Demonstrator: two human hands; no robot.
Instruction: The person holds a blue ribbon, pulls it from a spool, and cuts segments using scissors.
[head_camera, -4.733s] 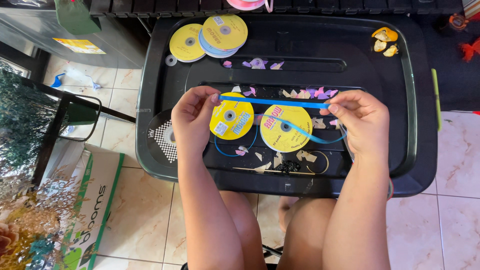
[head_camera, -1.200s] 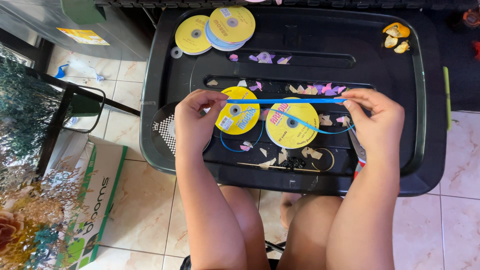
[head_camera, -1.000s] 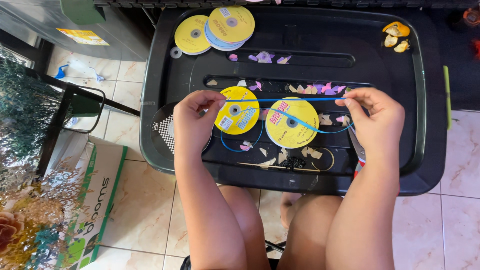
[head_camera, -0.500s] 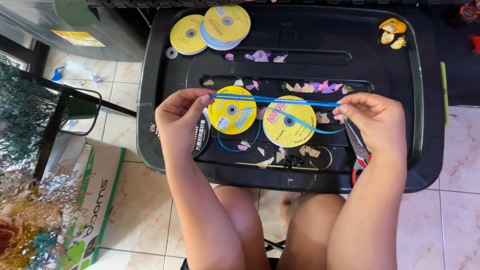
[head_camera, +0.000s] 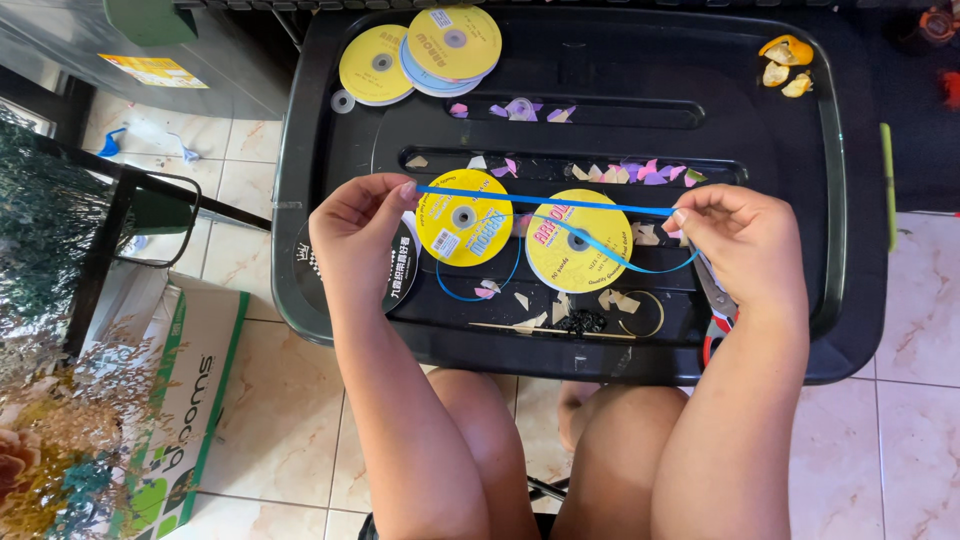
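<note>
A thin blue ribbon (head_camera: 545, 203) is stretched almost level between the person's two hands, above the middle of a black plastic lid (head_camera: 790, 330) that serves as the work surface. The left hand (head_camera: 358, 235) pinches one end of the ribbon between thumb and fingertips, the remaining fingers curled in; the right hand (head_camera: 745, 240) pinches the other end in the same way, and a loose length of ribbon droops in a curve below it. Under the taut ribbon lie two yellow ribbon spools (head_camera: 464, 217), side by side, with a loop of blue ribbon hanging from the left one toward the near edge. Just beneath the right hand lie scissors (head_camera: 716, 300) with a red handle, partly hidden by the wrist. Small paper scraps (head_camera: 640, 172) in pink, purple and beige are scattered in the lid's recessed groove and near its front edge. Three more yellow spools (head_camera: 420, 55) are stacked at the far left corner, and orange bits (head_camera: 785, 62) sit at the far right corner. A cardboard box (head_camera: 190, 400) stands on the tiled floor (head_camera: 915, 400) to the left.
</note>
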